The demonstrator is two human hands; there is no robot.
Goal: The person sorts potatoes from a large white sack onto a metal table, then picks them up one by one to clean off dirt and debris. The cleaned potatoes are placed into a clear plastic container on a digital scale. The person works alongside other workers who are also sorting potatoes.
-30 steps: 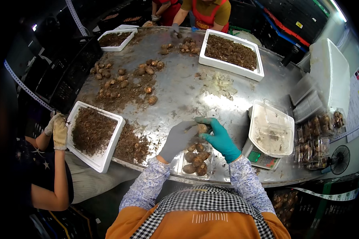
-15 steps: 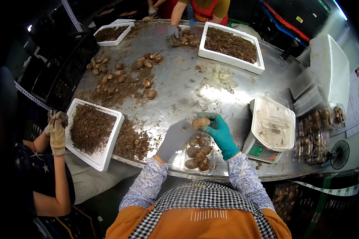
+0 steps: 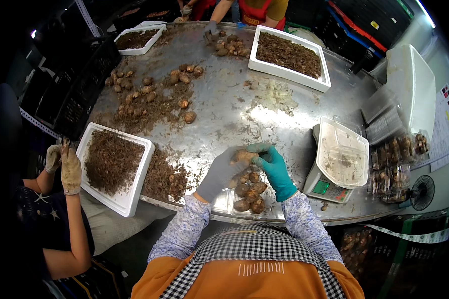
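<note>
Between both hands, above the table's near edge, is a brown, roundish taro (image 3: 245,156). My right hand (image 3: 276,172), in a teal glove, has thumb and fingers closed on its right side. My left hand (image 3: 218,175), in a grey glove, wraps its left side, and its fingertips are partly hidden. Just below the hands a clear plastic tray (image 3: 227,204) lies on the metal table, holding several taros (image 3: 249,192). The left hand covers part of the tray's far end.
A scale (image 3: 329,188) with a plastic container on top stands to the right, near packed trays (image 3: 391,172) and a small fan (image 3: 422,193). White foam boxes (image 3: 140,172) of brown peelings and loose taros (image 3: 147,89) lie left and far. Co-workers' gloved hands (image 3: 71,172) work at left and far side.
My left hand has moved right and closed on the taro held by my right hand. The far co-worker's gloved hand has shifted left, off the taro pile.
</note>
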